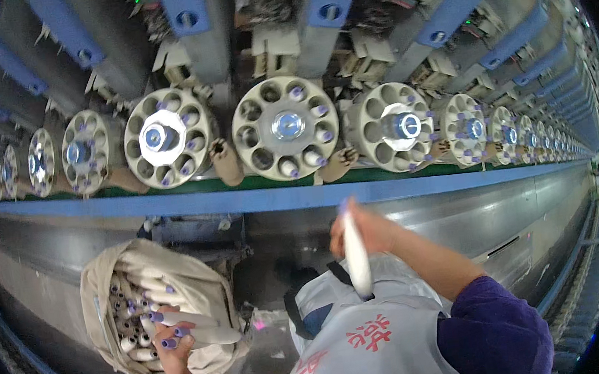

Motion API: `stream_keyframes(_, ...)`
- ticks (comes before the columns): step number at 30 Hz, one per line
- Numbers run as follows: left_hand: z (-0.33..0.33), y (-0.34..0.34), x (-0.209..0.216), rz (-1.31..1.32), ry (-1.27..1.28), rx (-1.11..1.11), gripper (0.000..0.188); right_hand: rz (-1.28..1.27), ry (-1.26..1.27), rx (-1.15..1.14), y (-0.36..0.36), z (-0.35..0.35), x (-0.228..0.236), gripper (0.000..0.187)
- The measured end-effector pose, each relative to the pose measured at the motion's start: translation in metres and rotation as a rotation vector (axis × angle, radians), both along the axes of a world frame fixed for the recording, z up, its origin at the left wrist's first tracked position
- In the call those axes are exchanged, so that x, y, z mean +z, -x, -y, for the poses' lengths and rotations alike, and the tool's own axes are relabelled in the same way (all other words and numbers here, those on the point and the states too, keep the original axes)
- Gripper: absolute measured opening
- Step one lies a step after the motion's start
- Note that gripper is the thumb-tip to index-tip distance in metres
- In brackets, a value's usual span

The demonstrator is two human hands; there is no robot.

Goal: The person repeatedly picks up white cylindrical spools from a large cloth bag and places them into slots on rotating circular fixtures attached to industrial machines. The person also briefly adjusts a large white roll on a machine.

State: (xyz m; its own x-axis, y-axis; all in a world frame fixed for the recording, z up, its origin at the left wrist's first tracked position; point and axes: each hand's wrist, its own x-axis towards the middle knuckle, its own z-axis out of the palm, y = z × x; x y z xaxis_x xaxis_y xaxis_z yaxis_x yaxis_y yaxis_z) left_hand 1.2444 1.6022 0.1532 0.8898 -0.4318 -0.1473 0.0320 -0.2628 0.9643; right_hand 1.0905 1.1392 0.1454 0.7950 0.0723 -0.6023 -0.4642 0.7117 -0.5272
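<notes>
My right hand (378,231) is closed round a white yarn bobbin (358,263), in front of my apron. The bobbin stands nearly upright, purple tip at the top. At the lower left, my left hand (176,358) grips several yarn bobbins (218,335) in a bunch, their purple ends beside my fingers. It is over a cream canvas bag (95,273) packed with more bobbins (135,265). Beyond my right hand, a round magazine (241,138) has several pockets, some with purple-tipped bobbins (324,135) in them.
More round magazines (135,161) line the machine on both sides. A blue rail (285,194) runs below them. Brown paper tubes (227,167) stand between some magazines. Blue-and-grey machine heads (185,15) rise behind. My grey apron (365,371) fills the lower middle.
</notes>
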Motion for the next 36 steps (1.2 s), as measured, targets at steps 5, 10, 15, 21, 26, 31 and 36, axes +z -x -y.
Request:
stream_keyframes(5,0.176,0.006,0.008,-0.468,0.388,-0.088,0.083,0.283,0.737,0.741,0.08,-0.002,0.005,0.051)
stream_keyframes(10,0.334,0.035,0.005,-0.642,0.702,-0.401,0.042,0.129,0.319,0.115,0.091,0.139,0.012,0.047)
stream_keyframes(15,0.483,0.07,0.012,-0.854,0.801,-0.629,0.037,0.23,0.141,0.296,0.076,0.25,0.021,0.047)
stream_keyframes(21,0.544,0.075,0.025,-0.551,0.669,-0.457,0.033,0.188,0.787,0.262,0.05,0.283,0.029,0.047)
stream_keyframes(26,0.567,0.072,0.027,-0.427,0.543,-0.214,0.039,0.305,1.078,-0.073,0.015,0.254,0.03,0.03)
stream_keyframes(31,0.589,0.056,0.028,-0.465,0.634,0.003,0.051,0.329,1.091,-0.281,-0.036,0.262,0.018,0.018)
stream_keyframes(36,0.601,0.034,0.02,-0.296,0.427,0.068,0.036,0.467,1.305,-0.162,-0.088,0.304,-0.003,0.02)
